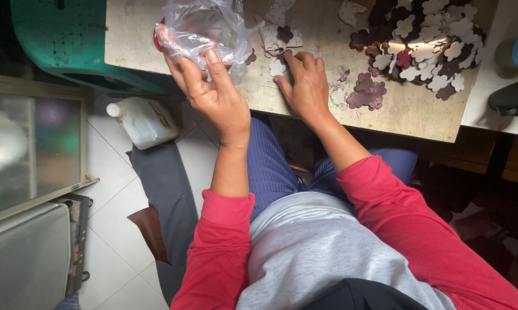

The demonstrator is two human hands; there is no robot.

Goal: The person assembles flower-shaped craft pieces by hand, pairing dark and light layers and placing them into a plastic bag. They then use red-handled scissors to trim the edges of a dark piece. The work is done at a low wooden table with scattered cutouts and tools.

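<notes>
Wooden table (420, 117) fills the top of the frame, and white floor tiles show at lower left. My left hand (213, 92) pinches a clear plastic bag (204, 28) at upper middle. My right hand (307, 86) lies flat, fingers pressing 1 small flower cutout (277, 68). I think most work is left: a big pile of flower cutouts (425, 46) waits at upper right, outside the bag.

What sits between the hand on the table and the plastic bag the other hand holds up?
Nothing visible blocks it. The right hand presses a white flower cutout, the clear plastic bag in the left hand hangs just beside it.
</notes>
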